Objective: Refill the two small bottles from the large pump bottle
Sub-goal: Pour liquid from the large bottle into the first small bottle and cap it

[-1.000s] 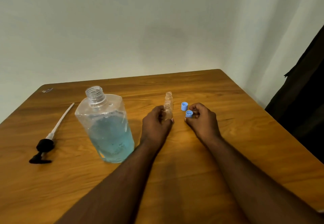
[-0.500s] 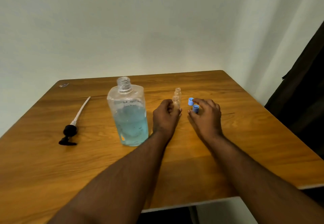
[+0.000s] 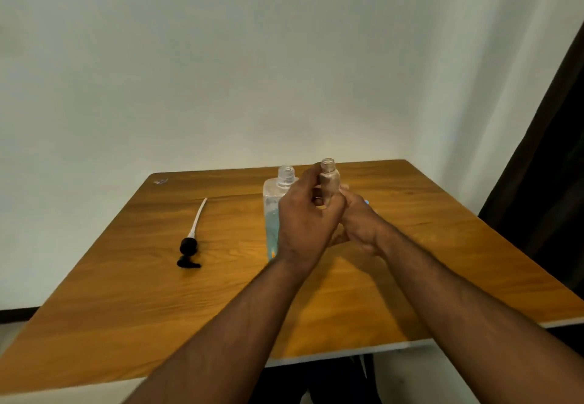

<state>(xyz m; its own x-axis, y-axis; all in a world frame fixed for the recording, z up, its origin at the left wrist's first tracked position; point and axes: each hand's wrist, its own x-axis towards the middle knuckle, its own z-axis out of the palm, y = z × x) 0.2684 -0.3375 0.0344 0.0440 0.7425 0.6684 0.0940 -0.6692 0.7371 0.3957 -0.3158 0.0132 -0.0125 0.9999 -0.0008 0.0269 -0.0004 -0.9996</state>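
Bottles were the business on the wooden table (image 3: 126, 324), and only 1 small bottle (image 3: 328, 182) could be seen. Far left, near the back edge, lay a small pale scrap (image 3: 160, 181), too small to identify. Next came the pump (image 3: 190, 242), removed and lying flat, its black head toward the near side and its white tube (image 3: 198, 217) pointing away toward the wall. Further right stood the large bottle (image 3: 271, 214), upright, neck open, with blue liquid in its lower part; the left hand hid much of its right side. The left hand (image 3: 305, 223) was raised above the table, fingers curled round the small bottle, which was held upright with its mouth uncovered. It looked empty, though blur made that uncertain. The right hand (image 3: 360, 223) sat just beside and below, touching the left hand; its fingers reached toward the bottle's base, but whether it gripped anything could not be told. A speck of blue (image 3: 366, 203) showed just behind the right hand, too small to name. A dark curtain (image 3: 553, 150) hung at far right.
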